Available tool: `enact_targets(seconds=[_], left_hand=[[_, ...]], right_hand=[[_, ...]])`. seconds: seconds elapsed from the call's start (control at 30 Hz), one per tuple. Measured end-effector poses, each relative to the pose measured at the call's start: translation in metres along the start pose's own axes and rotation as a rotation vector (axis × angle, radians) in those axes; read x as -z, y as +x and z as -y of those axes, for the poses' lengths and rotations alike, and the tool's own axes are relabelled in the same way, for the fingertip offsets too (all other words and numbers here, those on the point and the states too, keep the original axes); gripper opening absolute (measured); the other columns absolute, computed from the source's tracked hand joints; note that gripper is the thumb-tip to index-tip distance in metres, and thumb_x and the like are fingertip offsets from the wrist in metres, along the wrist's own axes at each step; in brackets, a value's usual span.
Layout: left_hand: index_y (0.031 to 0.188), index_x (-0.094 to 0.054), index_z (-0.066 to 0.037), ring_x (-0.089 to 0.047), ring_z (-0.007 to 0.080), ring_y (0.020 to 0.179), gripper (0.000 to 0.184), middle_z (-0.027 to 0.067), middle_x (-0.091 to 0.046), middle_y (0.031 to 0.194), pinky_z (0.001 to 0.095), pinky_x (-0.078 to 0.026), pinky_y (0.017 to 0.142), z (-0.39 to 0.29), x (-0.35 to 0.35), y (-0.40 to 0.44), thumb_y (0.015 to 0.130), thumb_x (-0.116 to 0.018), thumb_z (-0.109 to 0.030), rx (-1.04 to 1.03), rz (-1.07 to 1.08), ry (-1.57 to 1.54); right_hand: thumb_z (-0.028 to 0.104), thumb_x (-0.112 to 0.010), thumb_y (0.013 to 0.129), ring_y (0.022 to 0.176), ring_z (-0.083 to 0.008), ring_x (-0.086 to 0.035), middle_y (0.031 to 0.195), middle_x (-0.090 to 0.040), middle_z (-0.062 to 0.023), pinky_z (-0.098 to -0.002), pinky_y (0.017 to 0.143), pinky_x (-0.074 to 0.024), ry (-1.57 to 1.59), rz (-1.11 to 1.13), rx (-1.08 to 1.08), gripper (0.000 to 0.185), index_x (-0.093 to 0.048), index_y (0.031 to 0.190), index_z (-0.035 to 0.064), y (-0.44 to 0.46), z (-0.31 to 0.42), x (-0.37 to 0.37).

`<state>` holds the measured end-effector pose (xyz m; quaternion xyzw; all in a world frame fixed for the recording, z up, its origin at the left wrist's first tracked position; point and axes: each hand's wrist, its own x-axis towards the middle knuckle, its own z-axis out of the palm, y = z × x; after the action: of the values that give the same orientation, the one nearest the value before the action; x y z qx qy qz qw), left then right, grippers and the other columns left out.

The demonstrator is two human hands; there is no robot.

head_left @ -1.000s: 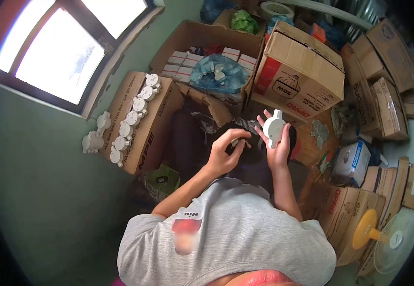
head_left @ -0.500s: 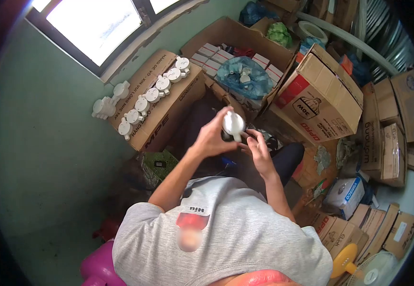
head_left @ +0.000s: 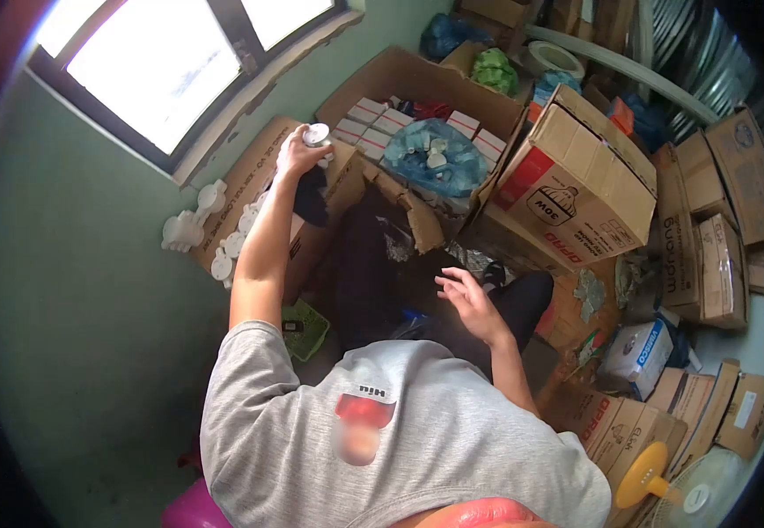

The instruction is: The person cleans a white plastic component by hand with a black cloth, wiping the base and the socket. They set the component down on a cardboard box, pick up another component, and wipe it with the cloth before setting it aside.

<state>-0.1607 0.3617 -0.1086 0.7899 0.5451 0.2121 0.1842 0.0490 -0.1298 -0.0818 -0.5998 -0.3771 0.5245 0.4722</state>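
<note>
My left hand (head_left: 292,157) reaches far forward over a long cardboard box (head_left: 329,189), its fingers closed on a round white junction box (head_left: 316,135). Just beneath that hand a bit of another white piece shows. Similar white junction boxes (head_left: 222,264) with short spouts run in a row along the box top, partly hidden by my left forearm. More white round pieces (head_left: 184,231) lie at the wall end. My right hand (head_left: 470,304) hangs above my lap with fingers apart and nothing in it.
Ahead, an open carton (head_left: 373,75) holds small white boxes and a blue plastic bag (head_left: 435,167) with white parts. A tilted bulb carton (head_left: 567,194) stands to its right. A green basket (head_left: 307,330) sits beside my left leg. Stacked cartons (head_left: 716,264) and a yellow fan (head_left: 650,471) line the right.
My left hand has carried the white junction box from in front of me forward and left to the row on the cardboard box. My right hand has come away from it and lowered slightly.
</note>
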Motion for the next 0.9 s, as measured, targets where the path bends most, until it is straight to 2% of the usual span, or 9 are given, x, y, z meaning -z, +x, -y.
enact_targets(seconds=[0.23, 0.43, 0.47, 0.5, 0.6, 0.67, 0.73, 0.77, 0.9], left_hand=[[0.155, -0.053, -0.01, -0.061, 0.0334, 0.136, 0.106, 0.0188, -0.064, 0.143, 0.0438, -0.049, 0.115, 0.002, 0.011, -0.003, 0.065, -0.091, -0.052, -0.076, 0.01, -0.01], [0.132, -0.067, -0.003, -0.071, 0.0291, 0.117, 0.053, 0.0168, -0.075, 0.124, 0.0419, -0.052, 0.106, -0.056, 0.054, -0.128, 0.087, -0.084, -0.025, -0.247, -0.141, -0.36], [0.136, -0.069, -0.007, -0.069, 0.0234, 0.12, 0.045, 0.0087, -0.074, 0.127, 0.0397, -0.055, 0.1, -0.073, 0.058, -0.159, 0.095, -0.079, -0.023, -0.275, 0.003, -0.49], [0.133, -0.07, -0.007, -0.068, 0.0222, 0.122, 0.043, 0.0083, -0.073, 0.131, 0.0387, -0.056, 0.097, -0.119, 0.084, -0.193, 0.094, -0.08, -0.02, -0.048, 0.285, -0.831], [0.132, -0.07, -0.005, -0.066, 0.0215, 0.125, 0.044, 0.0102, -0.071, 0.135, 0.0376, -0.057, 0.097, -0.146, 0.108, -0.24, 0.091, -0.083, -0.014, -0.135, 0.571, -1.056], [0.133, -0.07, -0.005, -0.064, 0.0207, 0.13, 0.045, 0.0123, -0.07, 0.138, 0.0373, -0.057, 0.099, -0.143, 0.131, -0.225, 0.09, -0.082, -0.009, -0.502, 0.137, -0.552], [0.13, -0.072, -0.006, -0.071, 0.0238, 0.12, 0.039, 0.0121, -0.073, 0.133, 0.0393, -0.059, 0.096, -0.076, 0.121, -0.191, 0.093, -0.08, -0.013, -0.086, -0.045, -0.566], [0.129, -0.072, -0.005, -0.075, 0.0263, 0.113, 0.037, 0.0126, -0.074, 0.13, 0.039, -0.06, 0.093, -0.04, 0.128, -0.166, 0.094, -0.079, -0.016, -0.161, -0.225, -0.298], [0.14, -0.063, -0.007, -0.062, 0.0373, 0.131, 0.058, 0.0201, -0.065, 0.14, 0.0452, -0.051, 0.112, 0.111, 0.143, -0.097, 0.088, -0.078, -0.028, 0.242, -0.209, 0.293]], right_hand=[[0.025, -0.053, 0.113, 0.13, -0.0259, -0.063, 0.147, -0.061, -0.0245, -0.0397, 0.113, -0.0482, -0.005, -0.057, -0.058, 0.048, -0.042, 0.155, 0.0029, -0.007, 0.001, 0.014], [0.036, -0.057, 0.112, 0.131, -0.0269, -0.063, 0.146, -0.062, -0.0235, -0.0391, 0.111, -0.0491, -0.014, -0.04, -0.077, 0.057, -0.041, 0.156, 0.0051, 0.015, 0.009, 0.018], [0.047, -0.059, 0.109, 0.131, -0.029, -0.064, 0.146, -0.061, -0.0231, -0.042, 0.109, -0.0508, 0.063, -0.03, -0.095, 0.067, -0.037, 0.16, 0.0094, 0.023, 0.005, 0.016], [0.054, -0.059, 0.108, 0.128, -0.0302, -0.066, 0.145, -0.062, -0.0224, -0.0451, 0.105, -0.0538, 0.194, -0.037, -0.11, 0.073, -0.031, 0.163, 0.0138, 0.028, 0.014, 0.005], [0.05, -0.06, 0.108, 0.124, -0.0295, -0.067, 0.141, -0.064, -0.0211, -0.0432, 0.1, -0.0571, 0.711, 0.234, -0.167, 0.069, -0.033, 0.162, 0.0151, 0.045, 0.015, -0.023], [0.035, -0.063, 0.108, 0.113, -0.0231, -0.071, 0.124, -0.071, -0.0167, -0.0351, 0.096, -0.0578, 0.711, 0.327, -0.211, 0.048, -0.053, 0.146, 0.0085, 0.057, -0.011, -0.034], [0.028, -0.062, 0.108, 0.097, -0.0166, -0.071, 0.106, -0.073, -0.0084, -0.0302, 0.088, -0.0575, 0.685, 0.235, -0.204, 0.027, -0.066, 0.126, 0.0075, 0.061, -0.034, -0.043], [0.027, -0.061, 0.108, 0.094, -0.0154, -0.07, 0.103, -0.072, -0.0061, -0.0299, 0.085, -0.0575, 0.74, 0.2, -0.232, 0.024, -0.067, 0.122, 0.0084, 0.06, -0.037, -0.043], [0.027, -0.057, 0.107, 0.096, -0.0202, -0.073, 0.106, -0.074, -0.005, -0.0352, 0.087, -0.0598, 1.164, -0.008, -0.229, 0.025, -0.07, 0.121, 0.0094, 0.058, -0.045, -0.027]])
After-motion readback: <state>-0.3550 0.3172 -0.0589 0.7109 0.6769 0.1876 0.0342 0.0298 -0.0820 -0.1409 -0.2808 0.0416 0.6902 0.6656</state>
